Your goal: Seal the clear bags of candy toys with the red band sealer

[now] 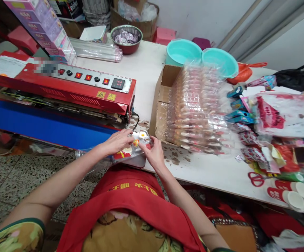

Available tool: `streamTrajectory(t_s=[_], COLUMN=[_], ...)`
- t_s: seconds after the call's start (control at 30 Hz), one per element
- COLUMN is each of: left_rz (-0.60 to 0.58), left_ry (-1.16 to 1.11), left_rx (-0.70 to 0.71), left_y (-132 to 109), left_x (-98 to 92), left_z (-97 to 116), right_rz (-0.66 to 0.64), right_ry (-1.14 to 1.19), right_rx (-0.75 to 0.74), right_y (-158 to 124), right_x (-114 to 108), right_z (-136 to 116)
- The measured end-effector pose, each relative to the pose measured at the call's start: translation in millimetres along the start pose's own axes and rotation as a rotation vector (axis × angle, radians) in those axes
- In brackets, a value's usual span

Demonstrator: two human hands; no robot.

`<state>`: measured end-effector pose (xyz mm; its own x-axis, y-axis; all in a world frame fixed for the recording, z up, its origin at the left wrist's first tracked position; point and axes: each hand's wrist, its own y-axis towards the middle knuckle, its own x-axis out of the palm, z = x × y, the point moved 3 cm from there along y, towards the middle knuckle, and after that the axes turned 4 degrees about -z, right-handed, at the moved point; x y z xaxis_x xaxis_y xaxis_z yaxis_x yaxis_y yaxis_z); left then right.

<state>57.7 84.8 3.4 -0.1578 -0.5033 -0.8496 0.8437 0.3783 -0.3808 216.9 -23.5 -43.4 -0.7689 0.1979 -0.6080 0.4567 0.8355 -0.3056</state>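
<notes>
Close to my body, at the table's front edge, lies a clear plastic packet [138, 148] with small white, yellow and red pieces showing in it. From the left, my left hand [121, 140] reaches onto the packet with its fingers closed on the upper part. My right hand [154, 153] grips the packet's right side, thumb on top and fingers behind. Loose clear plastic hangs below my left wrist. Just left of the packet stands a red band sealing machine [89, 84] with lit switches, a numeric display and a blue conveyor belt [47, 122].
Right of my hands, an open cardboard box [159, 101] holds rows of clear packets [196, 105]. Turquoise basins [183, 50] stand behind it. Far right are red scissors [256, 179], paper cups [295, 200] and mixed packages. Stacked boxes and a metal bowl [126, 49] sit behind the machine.
</notes>
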Motion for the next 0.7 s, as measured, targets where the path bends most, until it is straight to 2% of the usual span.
streamTrajectory(t_s=[0.13,0.3,0.5,0.6,0.7], left_rz=[0.059,0.121,0.24,0.319,0.373], left_ry=[-0.019,-0.067,-0.157,-0.172,-0.187], left_rx=[0.014,0.063,0.084,0.087,0.076], left_y=[-0.1,-3.3,-0.8,7.8,19.0], left_x=[4.6,3.4,-1.1,-7.1,-13.1], left_z=[0.8,2.3,5.0,10.8,18.0], right_rz=[0.112,0.159,0.0,-0.141,-0.291], right_ry=[-0.075,0.022,0.146,0.154,0.215], right_rx=[0.038,0.023,-0.15,-0.264,-0.299], right_y=[-1.0,0.4,-3.5,-9.6,-10.7], right_x=[16.4,21.0,8.3,3.9,4.1], right_z=[-15.0,-7.8,-0.2,-7.4,-15.1])
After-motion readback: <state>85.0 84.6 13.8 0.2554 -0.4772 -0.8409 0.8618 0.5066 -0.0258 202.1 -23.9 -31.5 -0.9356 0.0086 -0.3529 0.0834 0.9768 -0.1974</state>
